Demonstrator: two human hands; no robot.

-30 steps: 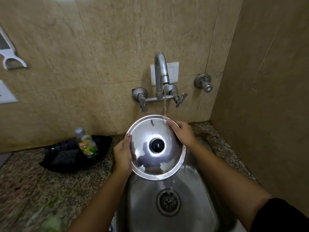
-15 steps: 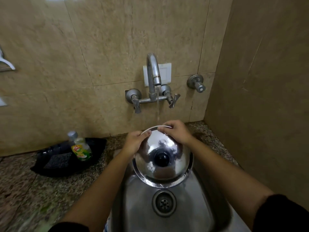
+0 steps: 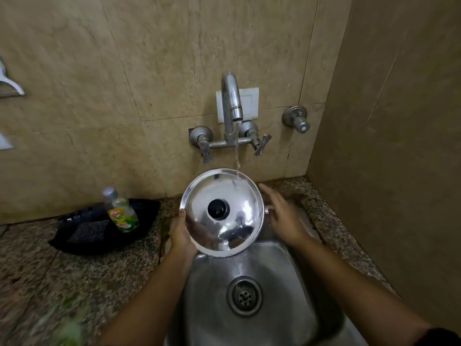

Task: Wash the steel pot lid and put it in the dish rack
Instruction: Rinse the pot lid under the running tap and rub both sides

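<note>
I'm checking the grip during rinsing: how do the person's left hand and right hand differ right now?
The left hand grips the round steel pot lid at its lower left rim; the right hand is open beside the right rim and looks just off it. The left hand's fingers curl round the rim; the right hand's fingers are spread flat. Both are bare and held over the steel sink.

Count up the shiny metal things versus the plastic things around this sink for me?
Metal: 4: pot lid, tap, separate wall valve, sink
Plastic: 2: soap bottle, black tray
Total: 6
</note>
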